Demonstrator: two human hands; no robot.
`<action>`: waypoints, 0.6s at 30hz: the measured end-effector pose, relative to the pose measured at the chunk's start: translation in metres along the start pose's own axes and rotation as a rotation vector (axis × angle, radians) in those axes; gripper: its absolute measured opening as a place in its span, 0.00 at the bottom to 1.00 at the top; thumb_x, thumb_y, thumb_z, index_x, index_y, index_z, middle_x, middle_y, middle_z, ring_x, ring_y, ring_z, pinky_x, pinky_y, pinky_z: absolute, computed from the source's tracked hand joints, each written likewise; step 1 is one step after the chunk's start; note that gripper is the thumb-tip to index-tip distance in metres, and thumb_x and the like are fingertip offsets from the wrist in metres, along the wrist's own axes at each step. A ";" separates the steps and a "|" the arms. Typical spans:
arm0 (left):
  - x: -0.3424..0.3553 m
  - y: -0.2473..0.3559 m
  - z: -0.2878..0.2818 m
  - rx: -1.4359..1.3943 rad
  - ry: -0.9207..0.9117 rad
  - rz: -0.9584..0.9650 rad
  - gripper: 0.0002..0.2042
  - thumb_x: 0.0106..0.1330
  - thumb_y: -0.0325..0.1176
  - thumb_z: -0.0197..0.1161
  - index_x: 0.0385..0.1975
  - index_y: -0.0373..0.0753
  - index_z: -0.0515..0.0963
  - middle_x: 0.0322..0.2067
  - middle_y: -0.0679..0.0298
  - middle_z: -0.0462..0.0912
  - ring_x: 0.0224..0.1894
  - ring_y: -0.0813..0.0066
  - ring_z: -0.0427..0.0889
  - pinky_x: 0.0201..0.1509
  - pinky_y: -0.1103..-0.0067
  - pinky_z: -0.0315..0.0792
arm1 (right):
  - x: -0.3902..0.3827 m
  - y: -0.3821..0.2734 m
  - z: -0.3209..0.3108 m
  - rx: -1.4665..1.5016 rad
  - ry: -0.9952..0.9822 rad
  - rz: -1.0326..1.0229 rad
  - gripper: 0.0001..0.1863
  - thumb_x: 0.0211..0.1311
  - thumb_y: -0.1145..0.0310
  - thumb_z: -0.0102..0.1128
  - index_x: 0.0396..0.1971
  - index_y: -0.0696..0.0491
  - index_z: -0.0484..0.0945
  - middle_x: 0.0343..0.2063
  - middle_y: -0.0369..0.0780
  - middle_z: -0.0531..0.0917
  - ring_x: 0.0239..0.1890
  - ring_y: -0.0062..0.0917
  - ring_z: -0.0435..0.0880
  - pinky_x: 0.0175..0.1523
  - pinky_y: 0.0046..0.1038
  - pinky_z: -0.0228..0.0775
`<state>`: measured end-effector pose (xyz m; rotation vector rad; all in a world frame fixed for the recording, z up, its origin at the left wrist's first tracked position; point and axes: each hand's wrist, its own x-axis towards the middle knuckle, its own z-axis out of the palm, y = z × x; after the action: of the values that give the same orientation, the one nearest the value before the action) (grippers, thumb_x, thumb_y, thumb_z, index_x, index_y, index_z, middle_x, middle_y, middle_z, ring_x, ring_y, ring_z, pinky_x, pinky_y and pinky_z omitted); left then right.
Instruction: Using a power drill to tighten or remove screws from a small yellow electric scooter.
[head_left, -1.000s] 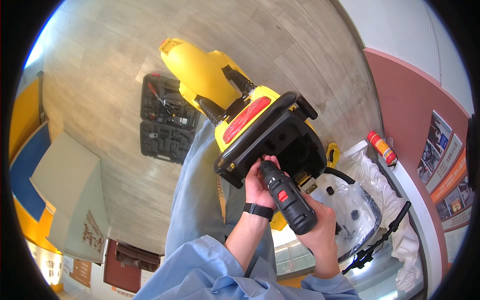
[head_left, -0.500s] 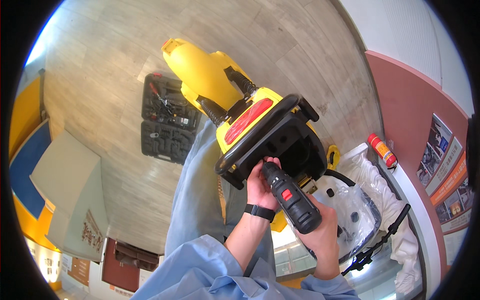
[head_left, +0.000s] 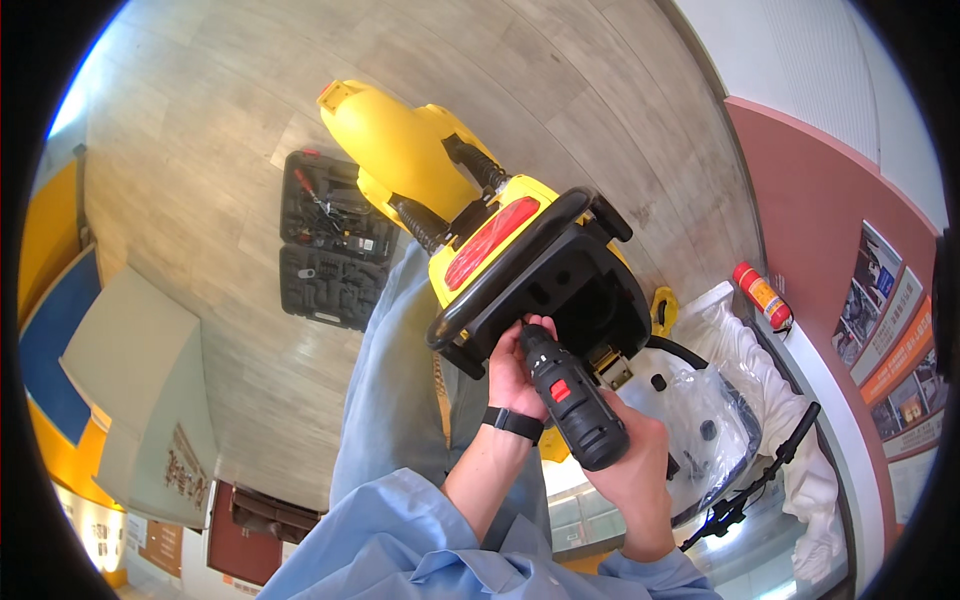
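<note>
A person's right hand [head_left: 640, 440] wraps closely around the grip of a drill [head_left: 575, 402], while the left hand [head_left: 515, 370] curls its fingers beside the tool's nose; whether they pinch a screw cannot be told. The nose meets the black underside of a machine [head_left: 440, 185] just ahead of the hands. A bit slipping, through a tilted drill or uneven push, could catch those close fingers or scratch the plastic; with no clamp in sight, the machine might shift under pressure. The drill is black with a red switch; the machine, bright yellow with black bars, dark springs and a glossy red panel [head_left: 495, 243]. Beyond, an open tool case [head_left: 290, 225] lies on the floor [head_left: 250, 130].
</note>
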<state>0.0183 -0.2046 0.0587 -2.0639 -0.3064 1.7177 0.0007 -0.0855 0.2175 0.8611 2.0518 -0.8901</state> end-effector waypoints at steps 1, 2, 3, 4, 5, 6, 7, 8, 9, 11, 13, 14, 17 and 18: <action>-0.002 -0.002 0.000 0.001 0.001 0.000 0.07 0.73 0.38 0.57 0.38 0.45 0.79 0.37 0.69 0.87 0.44 0.71 0.88 0.41 0.54 0.78 | 0.000 0.002 0.001 0.001 0.000 0.001 0.19 0.49 0.68 0.72 0.44 0.48 0.83 0.27 0.47 0.85 0.32 0.45 0.87 0.36 0.37 0.78; -0.005 -0.006 0.002 0.025 -0.001 0.044 0.07 0.72 0.36 0.59 0.41 0.41 0.79 0.39 0.65 0.86 0.46 0.67 0.87 0.46 0.60 0.80 | -0.001 0.005 0.002 0.008 0.005 0.008 0.19 0.49 0.69 0.72 0.45 0.48 0.83 0.27 0.47 0.85 0.32 0.46 0.87 0.36 0.37 0.78; -0.007 -0.008 0.003 0.048 -0.003 0.089 0.08 0.71 0.34 0.61 0.44 0.37 0.79 0.41 0.61 0.86 0.48 0.64 0.86 0.51 0.67 0.83 | -0.001 0.008 0.003 0.017 0.010 0.014 0.20 0.49 0.69 0.72 0.45 0.48 0.83 0.27 0.48 0.85 0.32 0.46 0.86 0.36 0.37 0.78; -0.008 -0.010 0.005 0.049 -0.003 0.089 0.08 0.71 0.34 0.61 0.44 0.37 0.79 0.41 0.61 0.86 0.48 0.64 0.86 0.51 0.67 0.83 | -0.001 0.012 0.005 0.017 0.011 0.014 0.20 0.49 0.69 0.72 0.45 0.48 0.83 0.27 0.48 0.85 0.32 0.46 0.86 0.36 0.37 0.78; -0.009 -0.011 0.007 0.062 0.013 0.100 0.09 0.71 0.34 0.61 0.44 0.38 0.79 0.41 0.61 0.86 0.49 0.65 0.86 0.51 0.67 0.82 | -0.002 0.017 0.007 0.055 0.016 0.013 0.20 0.49 0.70 0.71 0.46 0.48 0.83 0.27 0.48 0.85 0.33 0.47 0.86 0.37 0.37 0.78; -0.010 -0.012 0.009 0.074 0.028 0.111 0.09 0.71 0.35 0.61 0.44 0.39 0.79 0.42 0.62 0.86 0.50 0.66 0.85 0.51 0.66 0.82 | -0.002 0.019 0.007 0.093 0.021 0.012 0.20 0.49 0.71 0.71 0.47 0.49 0.83 0.27 0.48 0.85 0.33 0.47 0.86 0.37 0.36 0.78; -0.011 -0.012 0.009 0.075 0.030 0.111 0.09 0.71 0.35 0.61 0.44 0.39 0.79 0.42 0.62 0.86 0.50 0.66 0.85 0.51 0.66 0.82 | -0.003 0.020 0.007 0.094 0.021 0.014 0.20 0.49 0.71 0.71 0.47 0.49 0.83 0.27 0.48 0.85 0.33 0.47 0.86 0.37 0.36 0.78; -0.011 -0.012 0.009 0.101 0.035 0.115 0.09 0.71 0.37 0.61 0.44 0.39 0.79 0.42 0.63 0.86 0.50 0.66 0.85 0.51 0.66 0.81 | -0.003 0.021 0.008 0.097 0.015 0.016 0.21 0.49 0.72 0.71 0.47 0.49 0.83 0.28 0.49 0.85 0.34 0.48 0.86 0.37 0.36 0.77; -0.011 -0.011 0.009 0.127 0.041 0.119 0.10 0.71 0.38 0.61 0.44 0.40 0.79 0.43 0.63 0.86 0.51 0.67 0.85 0.52 0.65 0.80 | -0.003 0.021 0.008 0.101 0.008 0.019 0.21 0.49 0.73 0.71 0.48 0.49 0.83 0.28 0.49 0.85 0.34 0.49 0.86 0.38 0.36 0.77; -0.014 -0.012 0.012 0.149 0.053 0.127 0.10 0.71 0.38 0.60 0.44 0.40 0.79 0.43 0.63 0.86 0.51 0.68 0.84 0.52 0.65 0.80 | -0.001 0.027 0.009 0.131 -0.006 0.018 0.21 0.48 0.73 0.71 0.47 0.50 0.83 0.27 0.49 0.85 0.33 0.48 0.86 0.38 0.35 0.77; -0.021 -0.013 0.015 0.172 0.066 0.135 0.10 0.71 0.39 0.60 0.43 0.40 0.79 0.43 0.64 0.86 0.51 0.68 0.84 0.52 0.65 0.79 | -0.001 0.034 0.009 0.162 -0.020 0.018 0.21 0.48 0.73 0.71 0.46 0.51 0.83 0.27 0.49 0.85 0.32 0.47 0.87 0.37 0.35 0.77; -0.027 -0.015 0.016 0.213 -0.004 0.118 0.10 0.71 0.37 0.60 0.44 0.37 0.80 0.42 0.62 0.87 0.48 0.67 0.85 0.51 0.68 0.80 | -0.001 0.037 0.008 0.177 -0.037 0.051 0.19 0.47 0.73 0.71 0.43 0.53 0.83 0.26 0.48 0.85 0.31 0.44 0.87 0.37 0.34 0.77; -0.038 -0.013 -0.005 0.369 -0.073 0.164 0.12 0.71 0.34 0.59 0.46 0.34 0.80 0.41 0.61 0.87 0.42 0.67 0.86 0.48 0.71 0.80 | -0.002 0.044 0.010 0.198 -0.039 0.060 0.14 0.46 0.73 0.71 0.36 0.56 0.83 0.24 0.46 0.85 0.28 0.40 0.87 0.36 0.33 0.78; -0.045 -0.012 -0.012 0.482 -0.069 0.230 0.12 0.70 0.33 0.59 0.48 0.33 0.79 0.41 0.61 0.87 0.40 0.68 0.87 0.47 0.73 0.80 | -0.003 0.047 0.012 0.203 -0.027 0.037 0.11 0.46 0.72 0.71 0.32 0.57 0.83 0.23 0.45 0.85 0.27 0.38 0.87 0.36 0.32 0.78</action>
<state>0.0220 -0.2163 0.1052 -1.7352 0.3114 1.7786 0.0432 -0.0704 0.1992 0.9858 1.9394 -1.0979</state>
